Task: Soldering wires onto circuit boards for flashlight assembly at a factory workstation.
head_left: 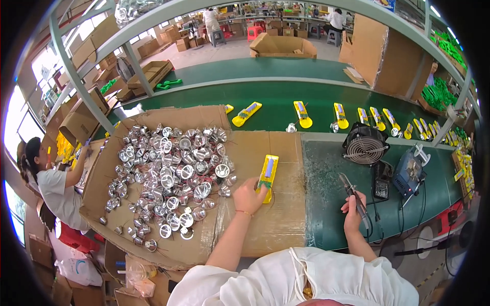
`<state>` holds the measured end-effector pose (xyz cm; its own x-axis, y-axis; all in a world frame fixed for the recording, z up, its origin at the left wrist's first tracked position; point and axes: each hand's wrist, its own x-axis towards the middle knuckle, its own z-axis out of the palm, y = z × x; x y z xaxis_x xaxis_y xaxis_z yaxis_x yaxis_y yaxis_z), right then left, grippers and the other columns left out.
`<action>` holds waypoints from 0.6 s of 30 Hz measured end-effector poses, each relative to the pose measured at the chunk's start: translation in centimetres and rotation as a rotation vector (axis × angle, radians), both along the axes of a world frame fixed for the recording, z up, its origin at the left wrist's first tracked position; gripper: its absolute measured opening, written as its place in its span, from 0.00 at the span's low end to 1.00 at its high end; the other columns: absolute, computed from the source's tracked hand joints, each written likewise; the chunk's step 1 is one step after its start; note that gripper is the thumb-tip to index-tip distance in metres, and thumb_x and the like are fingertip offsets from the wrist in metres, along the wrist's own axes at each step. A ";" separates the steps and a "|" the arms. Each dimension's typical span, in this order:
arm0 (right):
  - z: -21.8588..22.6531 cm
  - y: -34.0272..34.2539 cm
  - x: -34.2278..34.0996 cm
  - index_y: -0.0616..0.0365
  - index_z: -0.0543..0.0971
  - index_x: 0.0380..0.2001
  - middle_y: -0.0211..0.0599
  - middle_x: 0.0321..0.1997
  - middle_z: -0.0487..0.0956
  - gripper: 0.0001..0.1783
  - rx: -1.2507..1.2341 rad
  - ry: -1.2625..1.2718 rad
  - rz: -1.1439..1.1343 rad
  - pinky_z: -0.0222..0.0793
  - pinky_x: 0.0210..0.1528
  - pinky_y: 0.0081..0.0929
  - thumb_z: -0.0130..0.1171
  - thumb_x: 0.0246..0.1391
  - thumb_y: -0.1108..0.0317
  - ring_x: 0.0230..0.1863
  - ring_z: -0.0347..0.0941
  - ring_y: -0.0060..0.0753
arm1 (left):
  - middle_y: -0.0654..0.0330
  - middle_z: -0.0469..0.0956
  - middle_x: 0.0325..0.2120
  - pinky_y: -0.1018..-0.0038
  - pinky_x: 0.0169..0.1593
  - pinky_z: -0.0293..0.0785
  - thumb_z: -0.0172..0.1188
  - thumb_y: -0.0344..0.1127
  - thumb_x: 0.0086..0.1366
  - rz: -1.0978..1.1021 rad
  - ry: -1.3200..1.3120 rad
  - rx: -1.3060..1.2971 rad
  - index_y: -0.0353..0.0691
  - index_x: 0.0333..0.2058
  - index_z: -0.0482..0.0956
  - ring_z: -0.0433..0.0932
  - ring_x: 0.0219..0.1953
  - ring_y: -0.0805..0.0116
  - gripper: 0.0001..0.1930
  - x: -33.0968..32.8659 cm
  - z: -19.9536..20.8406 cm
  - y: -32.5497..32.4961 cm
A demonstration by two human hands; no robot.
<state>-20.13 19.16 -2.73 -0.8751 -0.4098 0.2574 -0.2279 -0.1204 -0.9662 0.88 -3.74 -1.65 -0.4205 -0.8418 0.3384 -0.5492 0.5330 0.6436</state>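
Observation:
My left hand (249, 197) grips the lower left side of a yellow plastic flashlight shell (274, 171) lying on the cardboard sheet. A purple-blue cylindrical battery (268, 168) and a small green circuit board (264, 181) sit in the shell; my fingers partly cover its lower end. To the right, my right hand (352, 210) is closed round a soldering iron (349, 187), whose tip points up and left, away from the shell. Left of my left hand, a cardboard tray (97, 191) holds many silver reflector cups (168, 178) with thin wires.
A round-grilled fan (365, 150), a black stand (381, 179) and a blue soldering station (410, 173) occupy the right bench. Along the green conveyor (204, 99) lie several more yellow shells (304, 115). Metal frame bars cross above. Another person (61, 183) works at far left.

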 end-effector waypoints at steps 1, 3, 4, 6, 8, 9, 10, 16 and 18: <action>-0.2 0.4 -0.1 0.62 0.66 0.41 0.32 0.27 0.70 0.17 0.056 0.021 0.015 0.59 0.19 0.14 0.48 0.57 0.59 0.18 0.64 0.16 | 0.58 0.76 0.22 0.67 0.29 0.72 0.58 0.43 0.49 -0.026 0.044 0.011 0.42 0.31 0.78 0.76 0.24 0.59 0.13 -0.2 0.0 0.6; -0.2 0.1 0.0 0.62 0.66 0.43 0.31 0.27 0.70 0.17 0.093 0.023 0.030 0.59 0.20 0.14 0.48 0.57 0.61 0.18 0.64 0.16 | 0.58 0.76 0.22 0.67 0.28 0.71 0.58 0.42 0.50 -0.124 0.053 -0.011 0.42 0.29 0.78 0.76 0.24 0.59 0.11 -0.9 0.0 1.2; -0.1 0.2 0.2 0.62 0.66 0.43 0.32 0.28 0.70 0.17 0.106 0.030 0.030 0.60 0.20 0.14 0.48 0.57 0.61 0.19 0.64 0.16 | 0.58 0.76 0.22 0.67 0.28 0.71 0.58 0.42 0.50 -0.129 0.033 0.018 0.42 0.29 0.78 0.76 0.24 0.59 0.11 -0.9 0.0 1.5; 0.2 0.0 0.3 0.62 0.66 0.43 0.32 0.28 0.71 0.17 0.128 0.022 0.028 0.60 0.21 0.13 0.48 0.57 0.61 0.19 0.65 0.16 | 0.57 0.74 0.20 0.66 0.27 0.70 0.57 0.41 0.50 -0.212 -0.014 -0.201 0.42 0.26 0.77 0.75 0.23 0.58 0.10 -1.1 0.0 1.5; 0.2 -0.4 0.2 0.62 0.66 0.44 0.32 0.28 0.71 0.17 0.127 -0.008 0.039 0.60 0.21 0.13 0.48 0.57 0.61 0.19 0.65 0.16 | 0.57 0.73 0.18 0.65 0.26 0.69 0.57 0.41 0.51 -0.191 -0.051 -0.184 0.42 0.23 0.76 0.74 0.21 0.57 0.09 -1.2 -0.3 1.7; 0.2 -0.5 0.1 0.62 0.66 0.44 0.32 0.28 0.71 0.17 0.124 -0.013 0.040 0.60 0.21 0.13 0.48 0.57 0.61 0.19 0.65 0.16 | 0.57 0.73 0.17 0.64 0.25 0.69 0.57 0.41 0.51 -0.167 -0.038 -0.187 0.41 0.22 0.75 0.73 0.20 0.57 0.09 -1.5 -0.3 2.3; -0.1 -0.5 -0.2 0.62 0.66 0.43 0.32 0.28 0.71 0.16 0.116 -0.011 0.062 0.60 0.21 0.12 0.47 0.57 0.61 0.20 0.65 0.15 | 0.57 0.72 0.17 0.64 0.25 0.69 0.57 0.41 0.50 -0.133 -0.027 -0.194 0.41 0.21 0.75 0.73 0.19 0.56 0.09 -2.0 -0.2 2.8; 0.5 -0.4 0.0 0.62 0.68 0.43 0.31 0.28 0.71 0.16 0.123 -0.004 0.104 0.59 0.22 0.12 0.47 0.58 0.61 0.21 0.65 0.15 | 0.60 0.74 0.14 0.68 0.19 0.68 0.61 0.44 0.50 -0.087 -0.053 0.043 0.41 0.18 0.76 0.73 0.15 0.61 0.12 -2.0 0.7 7.0; 0.1 -0.2 -0.3 0.63 0.68 0.43 0.31 0.28 0.71 0.16 0.121 -0.020 0.128 0.59 0.22 0.12 0.47 0.58 0.61 0.21 0.65 0.15 | 0.60 0.74 0.15 0.69 0.20 0.70 0.62 0.46 0.50 -0.139 -0.014 0.177 0.42 0.18 0.76 0.73 0.15 0.62 0.13 -1.1 1.9 7.5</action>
<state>-20.45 18.99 -2.68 -0.8184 -0.5450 0.1822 -0.1984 -0.0297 -0.9797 -0.26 3.77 0.29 -0.5402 -0.8211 0.1841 -0.4876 0.4838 0.7268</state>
